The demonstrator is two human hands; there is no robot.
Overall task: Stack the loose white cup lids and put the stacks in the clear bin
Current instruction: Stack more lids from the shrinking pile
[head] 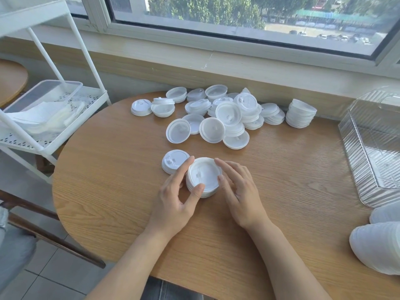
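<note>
A short stack of white cup lids [203, 177] sits upside down on the wooden table [281, 213] in front of me. My left hand [175, 198] holds the stack, thumb on its near edge and fingers curled round its left side. My right hand [238, 191] lies against the stack's right side with fingers fairly straight. A single lid [173, 161] lies just left of the stack. A heap of loose lids [220, 118] spreads across the far side of the table. The clear ribbed bin [372, 152] stands at the right.
A small stack of lids [300, 113] stands at the heap's right end. More white stacked items [376, 247] lie at the table's near right edge. A white cart [49, 109] with a clear container stands to the left. A window sill runs behind the table.
</note>
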